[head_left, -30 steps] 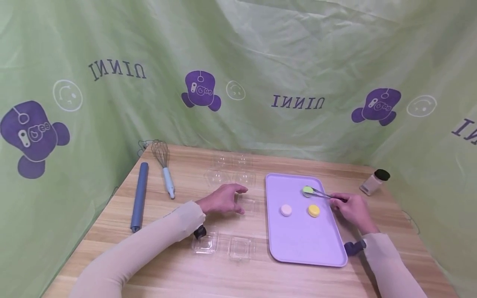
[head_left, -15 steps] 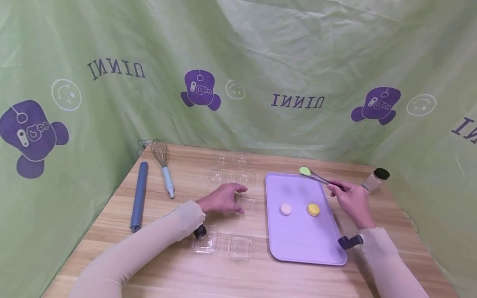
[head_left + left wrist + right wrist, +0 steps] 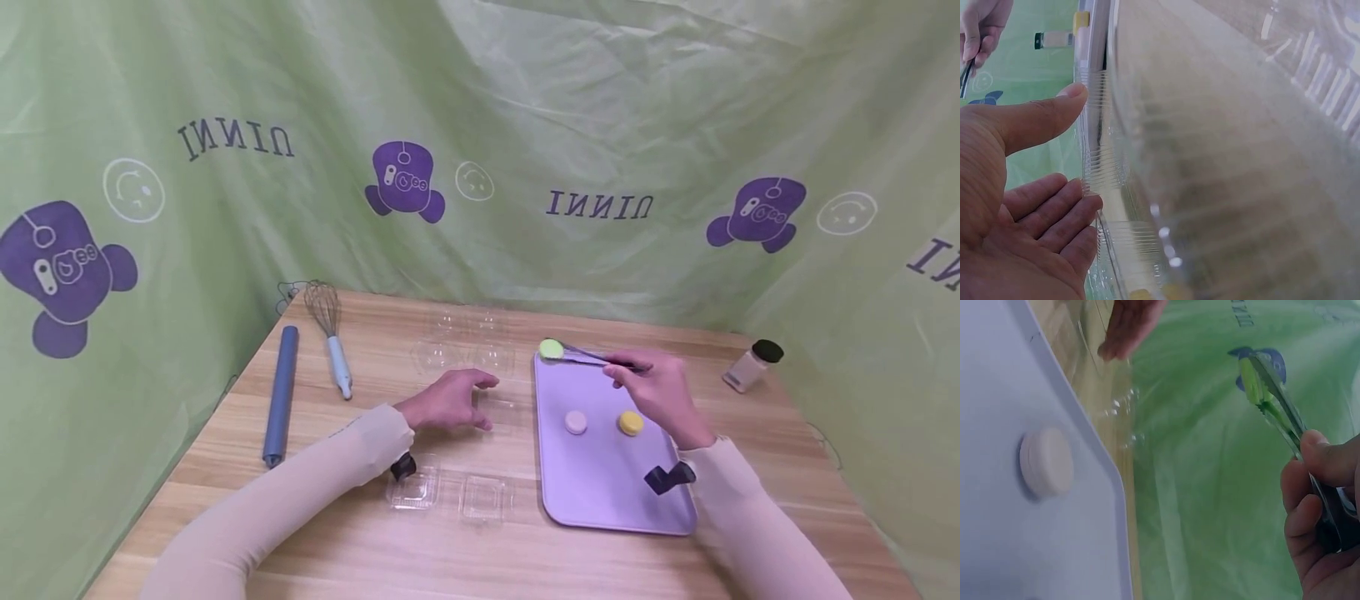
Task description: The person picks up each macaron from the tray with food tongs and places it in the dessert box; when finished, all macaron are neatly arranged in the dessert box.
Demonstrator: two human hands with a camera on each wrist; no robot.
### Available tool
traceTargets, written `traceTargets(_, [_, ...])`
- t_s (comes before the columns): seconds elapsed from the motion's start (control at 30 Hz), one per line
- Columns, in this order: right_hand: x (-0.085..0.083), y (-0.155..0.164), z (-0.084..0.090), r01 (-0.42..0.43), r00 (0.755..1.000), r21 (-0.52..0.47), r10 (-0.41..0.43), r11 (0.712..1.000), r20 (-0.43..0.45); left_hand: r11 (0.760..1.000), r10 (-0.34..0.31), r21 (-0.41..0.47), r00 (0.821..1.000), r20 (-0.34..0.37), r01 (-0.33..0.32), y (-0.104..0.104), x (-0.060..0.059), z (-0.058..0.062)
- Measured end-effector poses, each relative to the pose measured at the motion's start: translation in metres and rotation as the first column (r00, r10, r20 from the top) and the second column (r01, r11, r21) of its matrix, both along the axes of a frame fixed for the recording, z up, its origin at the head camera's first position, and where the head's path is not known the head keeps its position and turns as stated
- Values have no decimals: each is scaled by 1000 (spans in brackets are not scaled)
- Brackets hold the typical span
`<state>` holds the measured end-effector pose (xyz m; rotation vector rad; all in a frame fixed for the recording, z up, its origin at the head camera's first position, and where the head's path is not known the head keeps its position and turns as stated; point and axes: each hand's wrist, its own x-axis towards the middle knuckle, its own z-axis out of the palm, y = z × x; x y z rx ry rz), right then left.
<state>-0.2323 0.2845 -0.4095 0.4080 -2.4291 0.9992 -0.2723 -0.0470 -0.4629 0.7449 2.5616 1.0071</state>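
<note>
Hands: right point(image 3: 651, 385) pinches tongs point(image 3: 592, 357) gripping green macaron point(image 3: 1251, 382); left point(image 3: 1016, 206) steadies clear box point(image 3: 1210, 156).

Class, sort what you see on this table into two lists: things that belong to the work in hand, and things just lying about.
In use:
right hand gripping tongs
green macaron held in the tongs
pink macaron and yellow macaron on the purple tray
left hand touching a clear plastic box

Lying about:
whisk
rolling pin
shaker jar
</note>
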Motion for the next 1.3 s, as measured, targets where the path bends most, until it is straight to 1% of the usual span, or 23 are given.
traceTargets(0.1, [-3,-13,-3,-76,997,24,76,997,5,1000,-2,0,1000,1,2,1,0,1])
traceTargets(0.23, [-5,-26,-12,-165,985,33,163,986,54,1000,-7,-15,1000,-6,7,3,1,2])
traceTargets(0.3, [-5,-32,-18,-193,977,31,190,981,97,1000,-8,-22,1000,-11,8,4,2,2])
traceTargets(0.4, [-5,-39,-27,-213,967,44,204,976,154,1000,-4,-27,1000,-15,4,4,2,2])
traceTargets(0.5, [-5,-47,-35,-217,964,76,201,973,175,1000,1,-26,1000,-15,-1,3,1,0])
traceTargets(0.77, [-9,-59,-48,-247,963,166,222,955,154,1000,-13,-20,999,-39,12,1,-2,-5])
traceTargets(0.93, [-12,-62,-57,-231,967,210,199,950,161,1000,-10,-4,999,-33,10,1,-2,-3])
traceTargets(1.03, [-13,-63,-61,-226,969,247,192,942,156,1000,-8,-9,1000,-25,7,1,-1,-3])
traceTargets(1.2, [-11,-65,-61,-215,974,286,185,934,130,1000,-1,-17,1000,-28,0,1,-1,-3])
traceTargets(1.3, [-10,-66,-59,-215,975,292,188,932,119,1000,7,-9,1000,-22,-7,1,0,-2])
